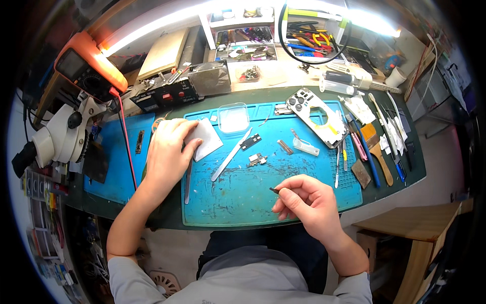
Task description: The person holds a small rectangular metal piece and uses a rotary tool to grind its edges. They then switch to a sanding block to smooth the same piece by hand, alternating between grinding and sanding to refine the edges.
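My left hand (168,149) has its thumb and fingers on a whitish square pad (208,141) at the left of the blue work mat (233,205). Below that hand lie dark tweezers (188,183). My right hand (311,203), above the mat's near right part, pinches a small dark piece (274,190) between thumb and forefinger; its kind is too small to make out. Between the hands are a silver flat blade tool (231,155), a black rectangular part (250,142) and a small metal part (257,159). A clear plastic box (234,119) sits farther back.
A phone frame (318,117) lies at the mat's far right, near a small clear case (306,147). Brushes (377,152) and hand tools line the right side. At the left stand an orange multimeter (91,65) with a red lead and a white microscope (55,134).
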Tool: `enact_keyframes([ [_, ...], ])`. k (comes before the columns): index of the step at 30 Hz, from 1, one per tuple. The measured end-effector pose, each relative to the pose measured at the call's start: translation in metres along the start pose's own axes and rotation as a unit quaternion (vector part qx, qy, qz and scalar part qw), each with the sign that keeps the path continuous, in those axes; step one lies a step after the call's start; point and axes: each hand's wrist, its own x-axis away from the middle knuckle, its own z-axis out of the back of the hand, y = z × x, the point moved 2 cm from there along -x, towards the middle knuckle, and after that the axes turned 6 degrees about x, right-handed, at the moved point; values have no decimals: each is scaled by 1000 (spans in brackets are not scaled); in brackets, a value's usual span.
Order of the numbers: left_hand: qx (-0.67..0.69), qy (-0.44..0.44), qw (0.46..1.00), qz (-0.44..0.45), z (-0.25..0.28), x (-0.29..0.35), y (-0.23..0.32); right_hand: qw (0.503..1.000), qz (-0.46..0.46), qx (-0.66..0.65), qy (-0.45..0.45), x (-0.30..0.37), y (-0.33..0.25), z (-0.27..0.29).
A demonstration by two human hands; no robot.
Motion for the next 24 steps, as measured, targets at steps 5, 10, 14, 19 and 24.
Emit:
enact_keyframes([
  [5, 258, -86, 961, 50, 21, 30, 60, 996, -50, -19, -65, -7, -1, -10],
  [10, 567, -146, 775, 238, -17, 73, 101, 993, -30, -56, -96, -11, 7, -21],
  [14, 607, -77, 756, 231, -31, 77, 103, 994, -55, -45, -78, -12, 10, -18],
  [19, 608, -50, 756, 236, -32, 77, 102, 994, -71, 18, -86, -10, 5, -24],
  [24, 576, -61, 791, 198, -30, 76, 100, 994, -50, 63, -80, -8, 9, -31],
])
